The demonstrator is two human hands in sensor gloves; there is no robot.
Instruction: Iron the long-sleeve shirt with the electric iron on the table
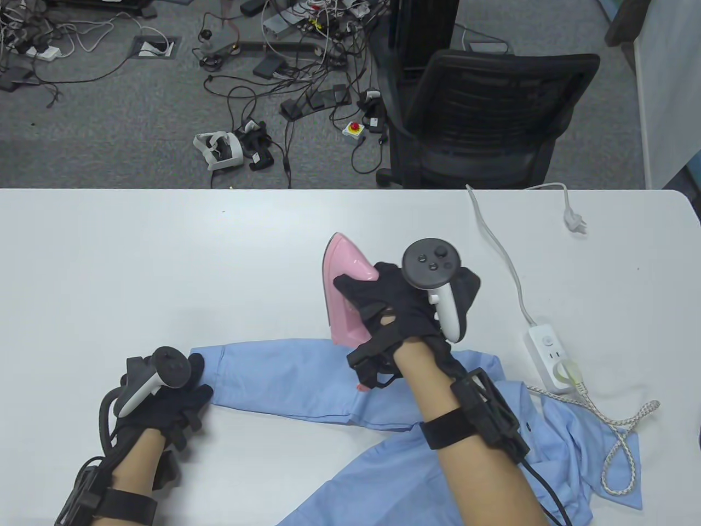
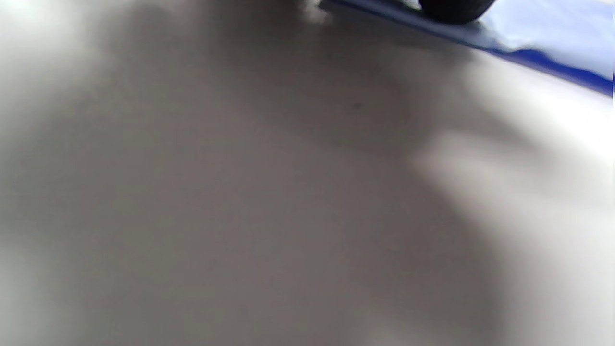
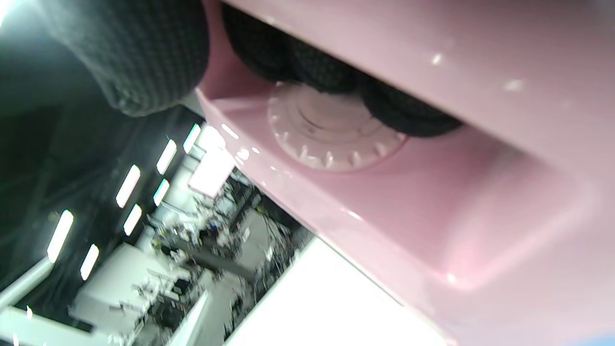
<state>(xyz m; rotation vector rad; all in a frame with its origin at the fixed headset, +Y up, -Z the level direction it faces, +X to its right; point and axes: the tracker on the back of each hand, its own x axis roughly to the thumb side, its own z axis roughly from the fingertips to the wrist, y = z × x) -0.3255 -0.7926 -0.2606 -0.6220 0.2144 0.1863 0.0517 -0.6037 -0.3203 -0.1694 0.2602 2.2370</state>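
Roughly mid-task: left hand rests w/ fingers on sleeve cuff of blue long-sleeve shirt, pinning it to table. Right hand clamped round handle of pink iron, nose off the fabric. Sleeve looks flat; body still rumpled, prob. left to do.

Iron apparently on sleeve; power strip right.
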